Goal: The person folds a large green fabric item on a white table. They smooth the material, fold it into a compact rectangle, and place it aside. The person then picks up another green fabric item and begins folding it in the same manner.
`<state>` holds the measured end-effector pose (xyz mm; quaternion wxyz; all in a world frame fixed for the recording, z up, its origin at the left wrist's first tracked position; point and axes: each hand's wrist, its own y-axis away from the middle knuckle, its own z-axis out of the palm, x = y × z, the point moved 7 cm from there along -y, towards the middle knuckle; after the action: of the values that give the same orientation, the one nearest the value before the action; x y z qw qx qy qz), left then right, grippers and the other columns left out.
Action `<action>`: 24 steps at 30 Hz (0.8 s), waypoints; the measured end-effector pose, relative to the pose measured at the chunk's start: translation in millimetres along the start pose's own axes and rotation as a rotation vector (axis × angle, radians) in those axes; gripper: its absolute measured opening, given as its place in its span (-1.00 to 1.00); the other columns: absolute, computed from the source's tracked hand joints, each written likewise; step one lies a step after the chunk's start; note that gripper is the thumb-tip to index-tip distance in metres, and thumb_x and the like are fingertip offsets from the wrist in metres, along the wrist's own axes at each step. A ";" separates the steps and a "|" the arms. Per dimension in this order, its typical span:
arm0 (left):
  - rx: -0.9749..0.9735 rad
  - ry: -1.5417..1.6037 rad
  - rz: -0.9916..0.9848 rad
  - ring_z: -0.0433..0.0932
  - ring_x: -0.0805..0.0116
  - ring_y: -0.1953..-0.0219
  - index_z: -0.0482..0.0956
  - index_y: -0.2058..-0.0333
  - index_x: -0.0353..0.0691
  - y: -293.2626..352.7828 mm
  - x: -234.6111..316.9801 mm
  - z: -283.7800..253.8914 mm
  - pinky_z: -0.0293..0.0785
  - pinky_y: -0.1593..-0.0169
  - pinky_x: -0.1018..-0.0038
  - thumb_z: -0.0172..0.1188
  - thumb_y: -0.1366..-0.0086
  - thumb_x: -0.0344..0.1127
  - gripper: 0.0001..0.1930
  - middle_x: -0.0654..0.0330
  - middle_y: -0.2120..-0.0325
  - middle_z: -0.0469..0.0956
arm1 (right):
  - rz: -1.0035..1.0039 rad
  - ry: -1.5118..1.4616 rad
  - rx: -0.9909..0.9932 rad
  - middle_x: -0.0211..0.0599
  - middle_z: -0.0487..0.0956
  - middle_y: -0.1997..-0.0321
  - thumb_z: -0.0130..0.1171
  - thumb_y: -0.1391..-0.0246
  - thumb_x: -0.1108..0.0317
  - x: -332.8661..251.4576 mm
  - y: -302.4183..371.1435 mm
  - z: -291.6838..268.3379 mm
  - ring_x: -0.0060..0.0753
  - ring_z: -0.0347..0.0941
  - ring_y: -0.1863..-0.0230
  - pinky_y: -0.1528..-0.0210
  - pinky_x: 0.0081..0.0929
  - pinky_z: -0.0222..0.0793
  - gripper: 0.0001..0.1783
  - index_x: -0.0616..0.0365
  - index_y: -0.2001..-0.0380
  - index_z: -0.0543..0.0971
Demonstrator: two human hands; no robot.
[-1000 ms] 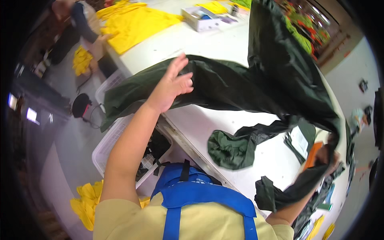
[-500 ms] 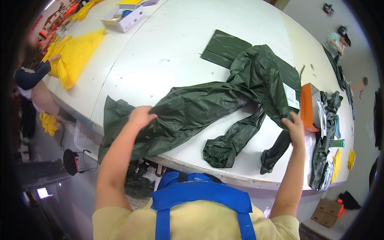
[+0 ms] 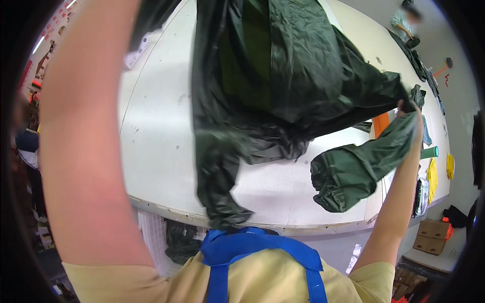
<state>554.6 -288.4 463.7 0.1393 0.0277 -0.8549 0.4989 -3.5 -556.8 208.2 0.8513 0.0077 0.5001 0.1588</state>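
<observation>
One right hand (image 3: 416, 114) holds one green garment (image 3: 305, 65) over one table (image 3: 156, 141).

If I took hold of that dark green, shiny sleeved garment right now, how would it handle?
The dark green, shiny sleeved garment is probably floppy: a sleeve droops below the person's right hand. Its thin-looking, creased fabric suggests it may be light for its size. The glossy surface might feel slippery.

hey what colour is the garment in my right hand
Dark green; the garment shows best in the head view.
</observation>
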 end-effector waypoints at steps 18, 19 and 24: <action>-0.712 0.015 -0.503 0.29 -0.04 -0.07 0.36 -0.08 -0.27 454.9 93.4 154.8 0.27 -0.13 0.15 0.39 0.04 -0.03 -0.26 0.00 -0.03 0.31 | -0.392 1.277 -0.563 -0.07 0.49 0.06 0.22 0.11 0.43 288.0 162.6 109.2 -0.01 0.40 -0.01 -0.11 -0.25 0.29 -0.62 0.19 0.13 0.51; -0.734 0.047 -0.500 0.31 -0.03 -0.05 0.37 -0.06 -0.28 447.8 108.3 167.2 0.29 -0.11 0.14 0.39 0.05 -0.04 -0.27 0.02 0.00 0.33 | -0.369 1.260 -0.625 -0.07 0.49 0.04 0.22 0.12 0.43 316.9 168.2 113.9 0.01 0.42 0.02 -0.07 -0.25 0.31 -0.57 0.21 0.09 0.49; -0.957 0.126 -0.716 0.47 0.09 0.11 0.43 0.16 -0.26 470.8 66.1 203.0 0.44 0.07 0.32 0.33 0.00 -0.29 -0.57 0.10 0.11 0.44 | -0.414 1.719 -0.497 -0.11 0.53 0.08 0.33 0.14 0.25 372.5 167.5 126.7 -0.17 0.45 0.02 -0.09 -0.15 0.20 -0.44 0.11 0.00 0.49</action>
<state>360.6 -221.4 -10.8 0.3462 0.2185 -0.9122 -0.0187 228.1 -275.7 -15.9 0.1752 -0.3859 0.9039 0.0572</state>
